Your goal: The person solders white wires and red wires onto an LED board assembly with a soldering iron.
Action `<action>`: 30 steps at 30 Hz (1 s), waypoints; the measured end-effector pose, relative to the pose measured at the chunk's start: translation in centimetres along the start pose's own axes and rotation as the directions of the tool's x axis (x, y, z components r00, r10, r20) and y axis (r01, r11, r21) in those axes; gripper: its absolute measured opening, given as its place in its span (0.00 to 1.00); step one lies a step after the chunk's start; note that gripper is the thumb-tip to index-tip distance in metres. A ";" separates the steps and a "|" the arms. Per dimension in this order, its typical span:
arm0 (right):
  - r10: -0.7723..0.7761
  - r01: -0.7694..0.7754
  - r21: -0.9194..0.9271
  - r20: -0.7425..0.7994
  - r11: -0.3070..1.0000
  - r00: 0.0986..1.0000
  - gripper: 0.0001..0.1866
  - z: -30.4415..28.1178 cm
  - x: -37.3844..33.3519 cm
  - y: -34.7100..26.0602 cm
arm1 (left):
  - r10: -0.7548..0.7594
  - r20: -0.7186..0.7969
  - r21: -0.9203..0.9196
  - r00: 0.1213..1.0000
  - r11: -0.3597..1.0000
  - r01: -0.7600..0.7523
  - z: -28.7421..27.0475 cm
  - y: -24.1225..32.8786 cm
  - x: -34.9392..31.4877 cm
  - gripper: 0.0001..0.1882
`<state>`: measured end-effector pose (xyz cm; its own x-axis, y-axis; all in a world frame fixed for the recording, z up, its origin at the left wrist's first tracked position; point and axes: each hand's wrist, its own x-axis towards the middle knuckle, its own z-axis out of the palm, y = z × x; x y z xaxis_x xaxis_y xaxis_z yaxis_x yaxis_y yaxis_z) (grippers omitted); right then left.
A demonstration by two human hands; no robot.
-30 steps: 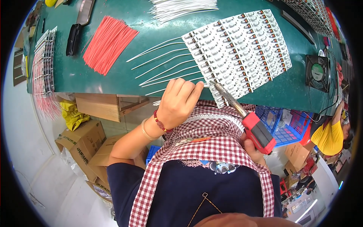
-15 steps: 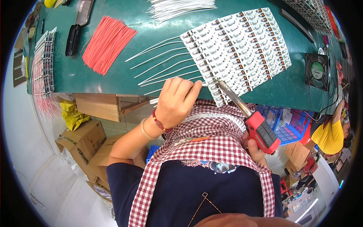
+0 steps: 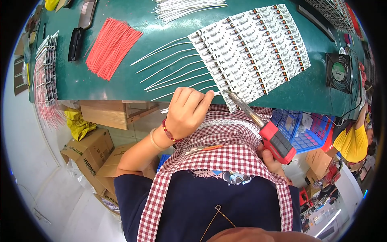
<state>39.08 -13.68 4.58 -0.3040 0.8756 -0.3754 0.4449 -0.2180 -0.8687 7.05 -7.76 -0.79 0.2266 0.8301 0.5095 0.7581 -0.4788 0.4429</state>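
My left hand (image 3: 186,109) is closed in a pinch, holding thin white wires (image 3: 164,110) whose ends stick out on its left side. One wire runs from its fingertips to the near left edge of a white circuit board panel (image 3: 246,56). In my right hand (image 3: 272,162) is a red and black soldering iron (image 3: 277,142), its handle gripped from below. The iron's metal tip meets the panel's near left edge, close to my left fingertips. Several white wires (image 3: 173,67) stretch leftward from the panel's left edge. Rows of small dark and orange-marked parts cover the panel.
A bundle of red wires (image 3: 113,48) and a bundle of white wires (image 3: 187,9) lie on the green table (image 3: 161,36). Boards with red wires (image 3: 47,76) stand at the left edge. A small black fan (image 3: 338,73) is at the right; blue baskets (image 3: 308,135) sit below the table edge.
The iron's tip has shifted slightly nearer me along the panel's left edge. My left fingertips have moved slightly nearer me too. The whole view has shifted a little.
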 end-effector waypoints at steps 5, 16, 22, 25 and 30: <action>-0.041 0.039 -0.079 -0.025 0.996 0.999 0.10 0.3 0.1 0.1 | -0.012 -0.001 -0.006 1.000 1.000 0.012 0.0 0.1 0.0 0.19; -0.126 0.123 -0.061 -0.053 0.991 0.991 0.12 0.3 0.5 -0.8 | -0.031 0.016 -0.022 0.999 0.999 0.031 -0.1 0.2 0.0 0.19; -0.059 0.057 -0.057 -0.038 0.997 0.998 0.14 0.1 0.1 -0.7 | -0.039 0.018 -0.026 0.999 0.999 0.039 -0.1 0.3 0.1 0.19; -0.076 0.074 -0.052 -0.046 0.996 0.996 0.13 0.1 -0.1 -0.7 | -0.044 -0.004 -0.029 0.999 0.999 0.044 0.0 0.2 0.1 0.18; -0.007 0.010 0.033 -0.075 0.999 0.997 0.12 0.0 -0.4 -1.0 | -0.006 -0.044 -0.001 0.999 1.000 0.006 0.0 0.2 0.2 0.19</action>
<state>38.73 -13.81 5.53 -0.2430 0.9072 -0.3435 0.4135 -0.2235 -0.8826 7.28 -7.68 -0.58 0.1944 0.8196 0.5390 0.7588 -0.4738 0.4468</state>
